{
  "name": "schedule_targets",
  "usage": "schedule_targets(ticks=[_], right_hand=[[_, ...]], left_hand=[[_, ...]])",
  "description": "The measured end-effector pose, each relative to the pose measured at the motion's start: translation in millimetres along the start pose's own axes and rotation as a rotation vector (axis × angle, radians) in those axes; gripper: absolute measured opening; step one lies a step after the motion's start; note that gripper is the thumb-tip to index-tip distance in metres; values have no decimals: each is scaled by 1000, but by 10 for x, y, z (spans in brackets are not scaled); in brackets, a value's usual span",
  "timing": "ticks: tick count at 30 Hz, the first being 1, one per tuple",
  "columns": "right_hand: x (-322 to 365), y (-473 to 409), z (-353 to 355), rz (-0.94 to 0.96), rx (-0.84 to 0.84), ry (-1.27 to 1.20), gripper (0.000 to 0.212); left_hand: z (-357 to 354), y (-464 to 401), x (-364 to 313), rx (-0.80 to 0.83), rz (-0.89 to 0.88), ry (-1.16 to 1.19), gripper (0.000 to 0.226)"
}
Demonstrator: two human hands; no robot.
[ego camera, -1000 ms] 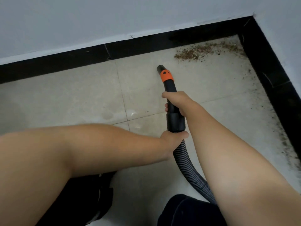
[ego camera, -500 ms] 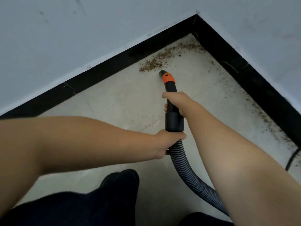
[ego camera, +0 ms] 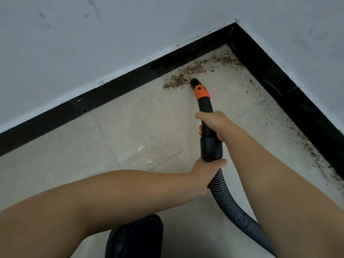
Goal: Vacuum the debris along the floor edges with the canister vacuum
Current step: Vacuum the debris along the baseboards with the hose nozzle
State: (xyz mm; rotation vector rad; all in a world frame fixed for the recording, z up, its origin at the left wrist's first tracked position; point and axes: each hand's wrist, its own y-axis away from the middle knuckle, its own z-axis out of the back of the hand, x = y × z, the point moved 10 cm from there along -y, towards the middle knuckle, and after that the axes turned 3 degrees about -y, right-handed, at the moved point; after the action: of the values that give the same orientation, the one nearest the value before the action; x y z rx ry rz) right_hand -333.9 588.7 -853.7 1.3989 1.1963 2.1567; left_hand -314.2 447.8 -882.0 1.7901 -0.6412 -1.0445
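Right hand (ego camera: 214,121) grips nozzle (ego camera: 202,95); black skirting (ego camera: 115,90) borders debris (ego camera: 182,79).

Black nozzle (ego camera: 204,107), orange band (ego camera: 201,91)

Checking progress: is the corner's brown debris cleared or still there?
Still there: the brown debris lies along the baseboard, the nozzle at its edge.

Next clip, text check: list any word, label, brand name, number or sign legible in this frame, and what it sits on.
None can be read.
Orange collar on the vacuum nozzle: two dark marks, shapes only, no letters.
Black tube, ribbed hose, baseboard, wall, floor tiles: no print visible.
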Motion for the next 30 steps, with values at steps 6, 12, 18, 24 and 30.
schedule_targets(ticks=[6,12,18,24,30], right_hand=[[-158,158,-367,-1,88,74,16],[-175,244,-606,10,151,90,15],[-47,111,-411,27,77,11,15],[59,-82,-103,28,-10,-27,17],[236,-219,122,35,-46,-71,16]], left_hand=[[239,108,249,-61,12,-5,25],[410,184,305,-112,0,31,36],[337,62,109,-80,-30,7,24],[142,-106,-64,-48,-6,-18,18],[-28,-200,-292,3,22,-18,12]])
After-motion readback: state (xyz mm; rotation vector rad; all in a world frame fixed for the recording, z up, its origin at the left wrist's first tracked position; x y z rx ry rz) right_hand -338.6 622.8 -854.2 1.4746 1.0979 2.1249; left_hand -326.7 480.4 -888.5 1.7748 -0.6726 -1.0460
